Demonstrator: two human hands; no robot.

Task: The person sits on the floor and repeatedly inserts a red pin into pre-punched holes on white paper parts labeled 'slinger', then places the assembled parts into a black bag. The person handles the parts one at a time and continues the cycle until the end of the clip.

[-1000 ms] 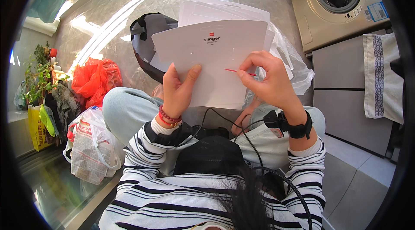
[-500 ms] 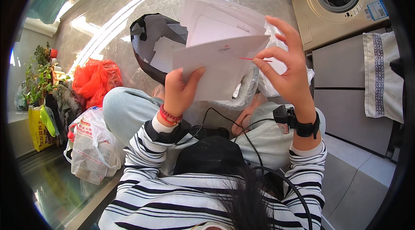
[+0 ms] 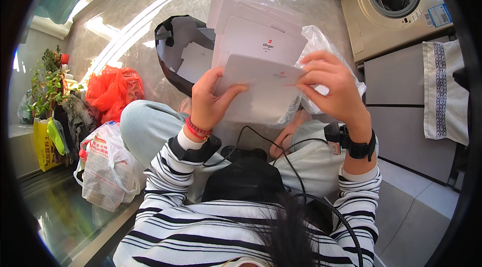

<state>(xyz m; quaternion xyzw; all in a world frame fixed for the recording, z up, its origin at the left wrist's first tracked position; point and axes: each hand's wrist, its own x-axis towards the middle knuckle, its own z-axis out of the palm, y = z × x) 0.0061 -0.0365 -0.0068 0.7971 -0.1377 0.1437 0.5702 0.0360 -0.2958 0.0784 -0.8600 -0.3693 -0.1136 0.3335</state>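
Note:
My left hand (image 3: pixel 207 100) grips a white cardboard piece (image 3: pixel 258 99) by its left edge, thumb on the front and fingers behind. Small print marks its upper right part. At the right edge of that piece, my right hand (image 3: pixel 335 86) pinches a thin red strip (image 3: pixel 289 85), its thumb and index finger pressed together; the strip is faint and mostly hidden. More white cardboard pieces (image 3: pixel 263 36) fan out just beyond, one bearing a small red and black print. What supports them cannot be made out.
A black bag with grey lining (image 3: pixel 168 58) stands open beyond my left hand, with a white cardboard piece (image 3: pixel 197 61) in it. Clear plastic (image 3: pixel 319 41) lies at the right. Red (image 3: pixel 114 91) and white (image 3: pixel 113 166) plastic bags sit left, a washing machine (image 3: pixel 356 26) far right.
My right hand has moved slightly down, its fingers closer together, near the cardboard's edge. The held cardboard has shifted right and down, uncovering print on the piece behind it.

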